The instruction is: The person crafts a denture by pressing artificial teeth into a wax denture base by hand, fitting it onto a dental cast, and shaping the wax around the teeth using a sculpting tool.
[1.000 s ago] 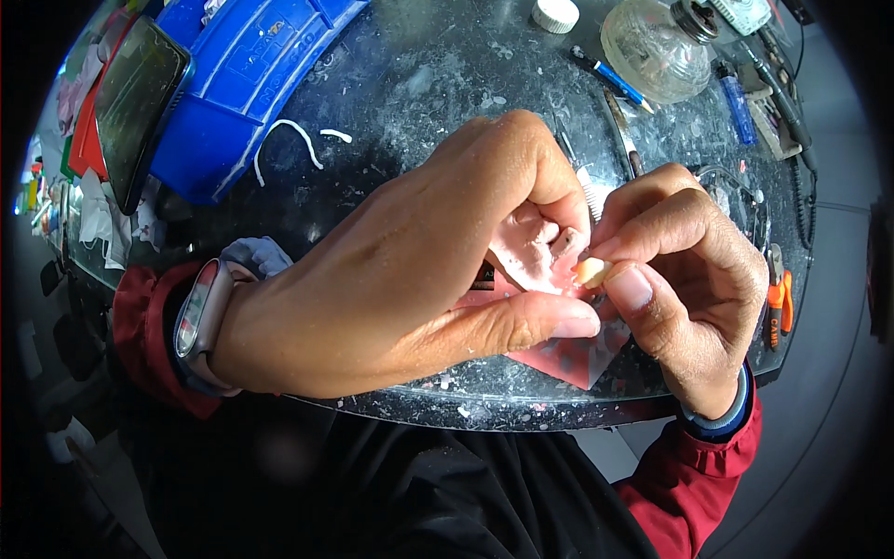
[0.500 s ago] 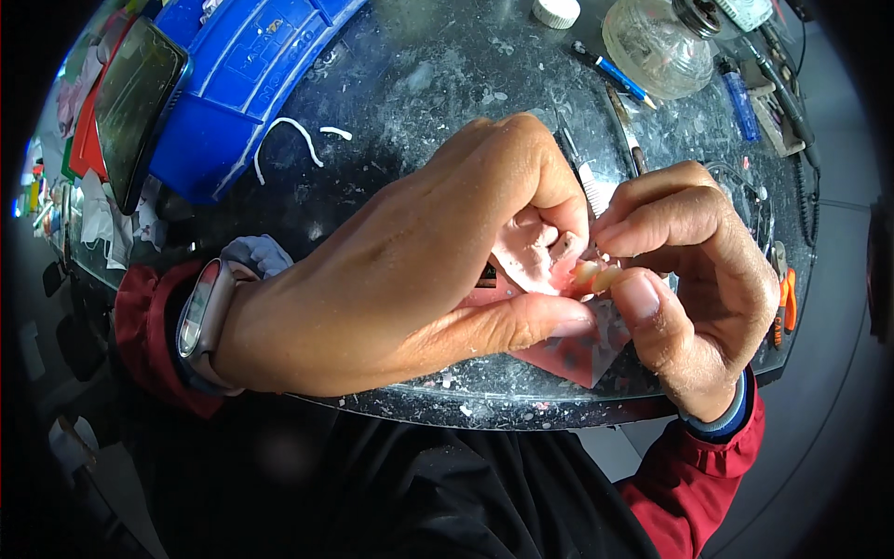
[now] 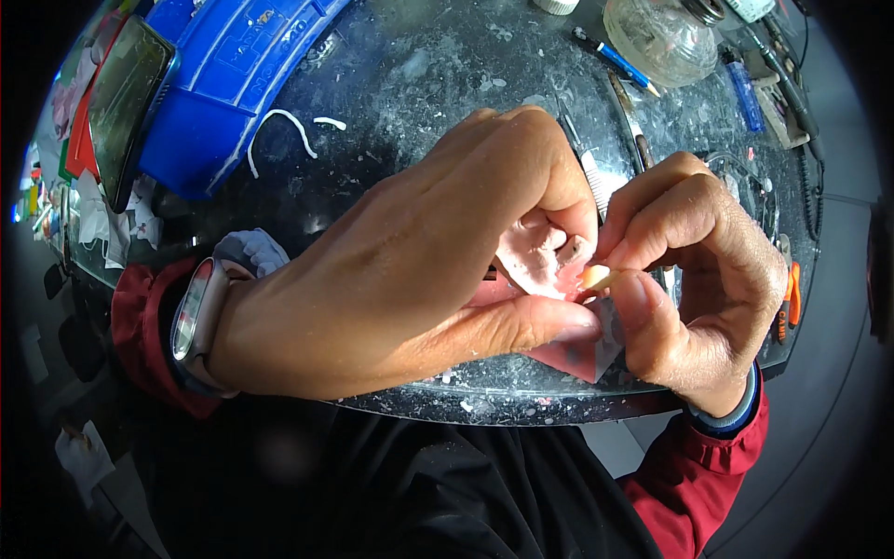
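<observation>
My left hand (image 3: 419,252) is closed around a pinkish plaster dental cast (image 3: 533,259), its thumb along the near side and its fingers curled over the far side. Pink wax (image 3: 568,279) lines the cast's right edge, where a yellowish-white false tooth (image 3: 594,277) shows. On that tooth my right hand (image 3: 712,265) closes in a pinch, thumb below and fingertips above. The fingers partly cover the tooth, so how firmly it sits in the wax cannot be seen. Under the hands lies a pink wax sheet (image 3: 575,363) on the dark bench.
A blue plastic bin (image 3: 233,93) and a phone (image 3: 130,107) stand at the far left, near white string (image 3: 303,135). Beyond my right hand lie a knife (image 3: 633,121), a blue pencil (image 3: 629,67) and a glass jar (image 3: 656,42). Orange-handled pliers (image 3: 793,293) rest at the right edge.
My right thumb and fingertips have drawn closer together around the tooth. Less of the tooth row shows between the hands. The left hand keeps its hold; the whole view has shifted slightly.
</observation>
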The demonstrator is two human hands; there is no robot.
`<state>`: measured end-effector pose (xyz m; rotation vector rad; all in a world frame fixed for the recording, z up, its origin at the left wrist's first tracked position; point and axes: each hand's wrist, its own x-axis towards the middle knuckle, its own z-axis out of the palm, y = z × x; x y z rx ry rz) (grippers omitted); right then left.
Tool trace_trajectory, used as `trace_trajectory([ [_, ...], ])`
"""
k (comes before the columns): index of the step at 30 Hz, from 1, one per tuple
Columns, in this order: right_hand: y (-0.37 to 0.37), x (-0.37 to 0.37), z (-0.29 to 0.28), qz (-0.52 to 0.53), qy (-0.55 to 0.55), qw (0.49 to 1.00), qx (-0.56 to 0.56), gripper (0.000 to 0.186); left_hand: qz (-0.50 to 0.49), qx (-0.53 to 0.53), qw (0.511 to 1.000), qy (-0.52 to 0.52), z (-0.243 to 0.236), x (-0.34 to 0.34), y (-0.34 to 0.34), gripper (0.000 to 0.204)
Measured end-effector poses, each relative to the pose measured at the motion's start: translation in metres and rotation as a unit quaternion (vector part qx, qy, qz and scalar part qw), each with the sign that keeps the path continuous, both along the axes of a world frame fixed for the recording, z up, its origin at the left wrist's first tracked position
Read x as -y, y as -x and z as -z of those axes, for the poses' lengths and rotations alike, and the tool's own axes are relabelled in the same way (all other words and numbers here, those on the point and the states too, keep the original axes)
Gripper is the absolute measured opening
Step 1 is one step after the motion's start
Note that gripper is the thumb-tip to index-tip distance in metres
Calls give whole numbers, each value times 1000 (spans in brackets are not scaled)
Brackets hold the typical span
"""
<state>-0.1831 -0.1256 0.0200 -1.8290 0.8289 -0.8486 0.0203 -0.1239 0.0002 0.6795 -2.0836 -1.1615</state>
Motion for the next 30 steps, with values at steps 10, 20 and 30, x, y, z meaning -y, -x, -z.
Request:
trace_trajectory([
  [10,0,-1,-1,10,19,999,-25,12,7,10,1000,16,3,2,0,42],
  [20,3,5,1,-27,143,989,-40,14,13,-28,1000,1,2,1,1,43],
  [30,-1,-3,-2,23,-1,1000,1,22,1,-29,1000,5,6,1,0,40],
])
